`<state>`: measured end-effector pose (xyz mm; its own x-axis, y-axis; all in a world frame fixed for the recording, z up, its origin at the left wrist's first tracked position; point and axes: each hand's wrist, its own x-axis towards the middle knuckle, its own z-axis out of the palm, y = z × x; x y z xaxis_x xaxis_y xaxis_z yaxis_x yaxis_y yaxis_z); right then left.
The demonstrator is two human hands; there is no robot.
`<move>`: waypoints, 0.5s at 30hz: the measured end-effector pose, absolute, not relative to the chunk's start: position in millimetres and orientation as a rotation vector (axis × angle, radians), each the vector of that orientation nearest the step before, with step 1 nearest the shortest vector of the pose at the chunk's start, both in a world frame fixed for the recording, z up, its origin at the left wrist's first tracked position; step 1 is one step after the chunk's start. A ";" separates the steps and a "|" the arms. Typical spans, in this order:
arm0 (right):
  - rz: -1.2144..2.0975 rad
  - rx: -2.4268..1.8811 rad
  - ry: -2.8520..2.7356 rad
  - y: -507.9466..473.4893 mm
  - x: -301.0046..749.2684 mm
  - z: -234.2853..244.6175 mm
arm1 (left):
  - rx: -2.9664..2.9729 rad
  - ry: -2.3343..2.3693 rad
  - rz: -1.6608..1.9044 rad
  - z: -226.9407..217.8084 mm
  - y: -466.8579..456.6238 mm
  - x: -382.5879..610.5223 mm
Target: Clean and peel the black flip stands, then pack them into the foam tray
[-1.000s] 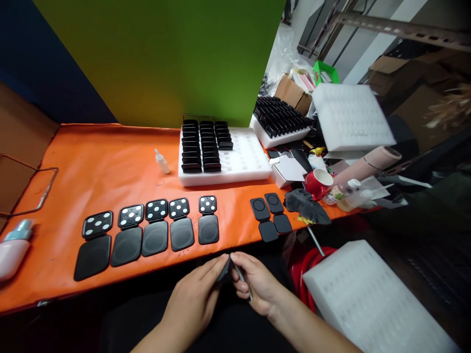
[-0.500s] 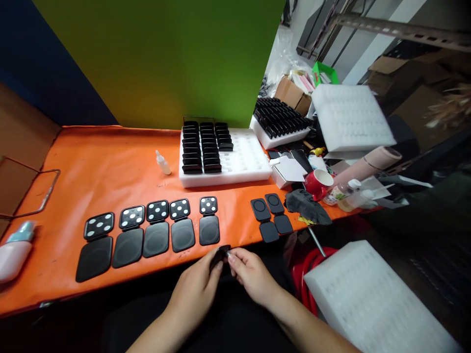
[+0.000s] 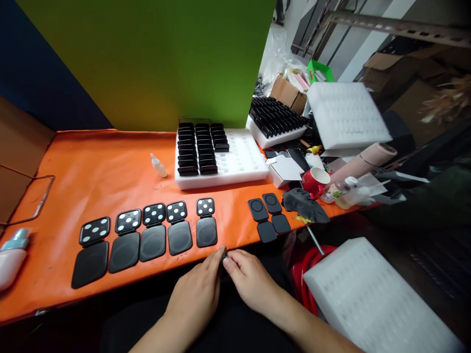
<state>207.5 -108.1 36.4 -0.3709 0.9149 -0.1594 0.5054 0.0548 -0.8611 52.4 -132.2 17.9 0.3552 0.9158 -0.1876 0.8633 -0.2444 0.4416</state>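
My left hand and my right hand meet at the table's front edge, closed around a small black piece. Only a sliver of it shows between the fingertips; the rest is hidden. Beyond the hands lies a row of several opened black two-part pads. The nearest hinged pad has white dots on its upper square and a plain lower square. To the right, two more opened pads lie side by side, with a ring-marked pad nearest.
A white foam tray holds upright black pieces. A dropper bottle stands left of it. Rightward are a white box, a red mug and a grey cloth. A foam block sits low at right.
My left hand has turned and its fingers have straightened over the black piece, covering most of it. My right hand has closed up against it. The view has shifted slightly.
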 end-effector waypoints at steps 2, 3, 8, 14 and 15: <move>1.287 -1.437 -1.845 -109.7 206.1 30.4 | 2.160 1.547 0.086 15.2 -134.7 54.0; 1.312 -1.452 -1.797 -110.7 204.9 26.8 | 2.152 1.550 0.076 14.1 -135.4 54.8; 1.439 -1.384 -1.442 -114.5 197.7 14.1 | 1.968 1.478 0.391 12.4 -130.3 57.1; 2.062 -1.141 -0.724 -114.2 201.7 17.2 | 1.168 1.421 0.799 16.1 -110.6 57.3; 2.120 -1.137 -0.680 -114.0 202.8 18.5 | 1.104 1.422 0.834 17.8 -109.0 57.0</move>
